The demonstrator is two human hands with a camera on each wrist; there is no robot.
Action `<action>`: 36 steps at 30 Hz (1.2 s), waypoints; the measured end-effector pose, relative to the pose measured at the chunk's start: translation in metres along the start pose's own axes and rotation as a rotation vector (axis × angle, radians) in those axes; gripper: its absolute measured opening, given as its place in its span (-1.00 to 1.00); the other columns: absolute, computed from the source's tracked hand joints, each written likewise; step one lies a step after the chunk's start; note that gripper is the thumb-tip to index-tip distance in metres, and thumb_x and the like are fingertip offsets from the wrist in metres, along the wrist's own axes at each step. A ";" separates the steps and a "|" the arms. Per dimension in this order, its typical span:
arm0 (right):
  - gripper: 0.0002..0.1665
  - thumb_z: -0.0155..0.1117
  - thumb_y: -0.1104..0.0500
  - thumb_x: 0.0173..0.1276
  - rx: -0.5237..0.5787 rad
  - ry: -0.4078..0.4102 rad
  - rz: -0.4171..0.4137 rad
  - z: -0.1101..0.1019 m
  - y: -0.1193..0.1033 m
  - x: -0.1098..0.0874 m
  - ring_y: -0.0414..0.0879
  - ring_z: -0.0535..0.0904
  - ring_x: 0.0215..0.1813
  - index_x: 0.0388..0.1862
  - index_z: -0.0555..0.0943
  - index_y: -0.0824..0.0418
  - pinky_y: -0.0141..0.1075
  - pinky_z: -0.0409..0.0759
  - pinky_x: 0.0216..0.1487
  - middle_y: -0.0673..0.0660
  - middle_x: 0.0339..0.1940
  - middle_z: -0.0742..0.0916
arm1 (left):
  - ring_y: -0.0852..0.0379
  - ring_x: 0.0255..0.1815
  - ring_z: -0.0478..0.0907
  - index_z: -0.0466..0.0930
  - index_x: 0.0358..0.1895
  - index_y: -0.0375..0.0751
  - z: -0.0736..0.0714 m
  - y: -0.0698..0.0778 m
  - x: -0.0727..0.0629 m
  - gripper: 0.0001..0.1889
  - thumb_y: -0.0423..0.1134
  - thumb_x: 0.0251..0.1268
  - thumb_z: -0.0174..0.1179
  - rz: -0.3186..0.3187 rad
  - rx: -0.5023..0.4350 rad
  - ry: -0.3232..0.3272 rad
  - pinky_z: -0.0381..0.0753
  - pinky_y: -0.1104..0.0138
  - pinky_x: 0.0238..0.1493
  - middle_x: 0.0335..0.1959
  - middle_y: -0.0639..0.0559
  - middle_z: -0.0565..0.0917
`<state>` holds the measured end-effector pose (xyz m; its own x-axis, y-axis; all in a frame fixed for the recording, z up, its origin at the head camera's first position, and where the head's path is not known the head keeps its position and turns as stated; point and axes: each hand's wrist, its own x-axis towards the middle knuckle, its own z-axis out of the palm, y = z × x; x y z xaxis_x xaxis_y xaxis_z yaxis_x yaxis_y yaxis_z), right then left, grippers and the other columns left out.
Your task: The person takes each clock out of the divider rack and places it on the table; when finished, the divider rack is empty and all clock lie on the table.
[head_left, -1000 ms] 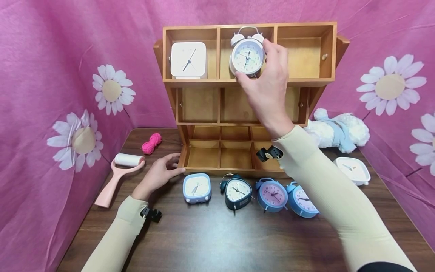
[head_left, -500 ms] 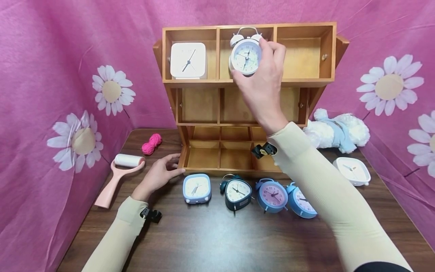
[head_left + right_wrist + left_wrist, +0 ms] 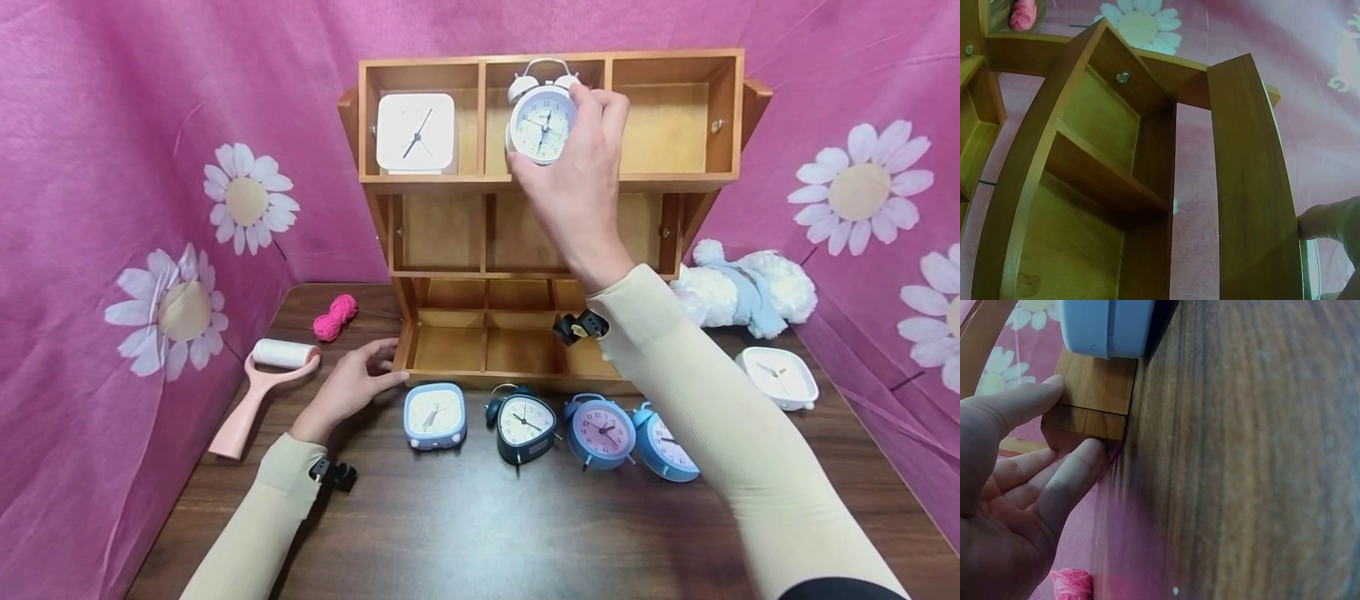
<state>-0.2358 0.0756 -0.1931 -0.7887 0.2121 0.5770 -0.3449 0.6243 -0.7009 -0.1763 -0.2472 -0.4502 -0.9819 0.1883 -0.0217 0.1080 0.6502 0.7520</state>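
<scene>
With thumb below and fingers along its right side, my right hand point(image 3: 585, 179) holds a white twin-bell alarm clock point(image 3: 542, 125) in the top middle compartment of the wooden shelf point(image 3: 675, 177). In the right wrist view only part of that hand point(image 3: 1338, 225) shows at the edge, beyond the top tier. My left hand point(image 3: 351, 387) grips the lower left corner of the shelf. The left wrist view shows the thumb on one face of that wooden corner point(image 3: 1097, 387) and fingers against another. A square white clock point(image 3: 415, 133) stands in the top left compartment.
Along the shelf's front stand a square blue clock point(image 3: 435, 415), a dark green clock point(image 3: 525, 427) and two blue twin-bell clocks point(image 3: 600, 431). At right are a white clock point(image 3: 778, 377) and a plush toy point(image 3: 750, 287). A lint roller point(image 3: 258, 392) and pink yarn point(image 3: 334, 317) lie left.
My right hand and the white twin-bell clock have shifted slightly left and back in the compartment, then nearly stopped. The left hand has stayed on the shelf corner.
</scene>
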 end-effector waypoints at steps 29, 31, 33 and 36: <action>-0.05 0.73 0.05 0.24 -0.030 -0.021 -0.023 -0.010 -0.001 0.003 -0.29 0.40 0.30 0.54 0.49 0.20 -0.57 0.42 0.36 0.15 0.44 0.45 | -0.21 0.32 0.78 0.47 0.65 -0.20 0.000 -0.001 0.001 -0.28 -0.08 0.56 0.48 -0.009 -0.006 -0.013 0.74 -0.05 0.26 0.42 -0.29 0.74; -0.05 0.74 0.05 0.23 -0.026 -0.020 -0.028 -0.012 -0.002 0.004 -0.30 0.40 0.29 0.54 0.50 0.19 -0.56 0.43 0.36 0.15 0.44 0.45 | -0.21 0.32 0.78 0.47 0.65 -0.20 0.000 -0.001 0.000 -0.28 -0.08 0.56 0.47 -0.011 -0.004 -0.014 0.74 -0.07 0.28 0.43 -0.29 0.74; -0.05 0.74 0.04 0.23 -0.022 -0.015 -0.039 -0.013 -0.003 0.004 -0.30 0.41 0.31 0.54 0.50 0.19 -0.56 0.42 0.38 0.15 0.44 0.46 | -0.21 0.32 0.78 0.47 0.65 -0.19 0.000 -0.001 0.000 -0.28 -0.08 0.56 0.48 -0.011 -0.002 -0.011 0.74 -0.07 0.27 0.42 -0.28 0.74; -0.05 0.74 0.03 0.23 -0.017 -0.006 -0.055 -0.015 -0.004 0.005 -0.29 0.42 0.33 0.54 0.51 0.18 -0.54 0.42 0.41 0.15 0.44 0.47 | -0.21 0.31 0.78 0.47 0.65 -0.19 0.000 -0.001 -0.001 -0.28 -0.08 0.55 0.48 -0.009 0.005 -0.005 0.74 -0.03 0.25 0.41 -0.28 0.75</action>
<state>-0.2306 0.0854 -0.1811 -0.7719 0.1730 0.6118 -0.3791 0.6472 -0.6614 -0.1755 -0.2477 -0.4511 -0.9820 0.1863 -0.0321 0.0999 0.6553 0.7487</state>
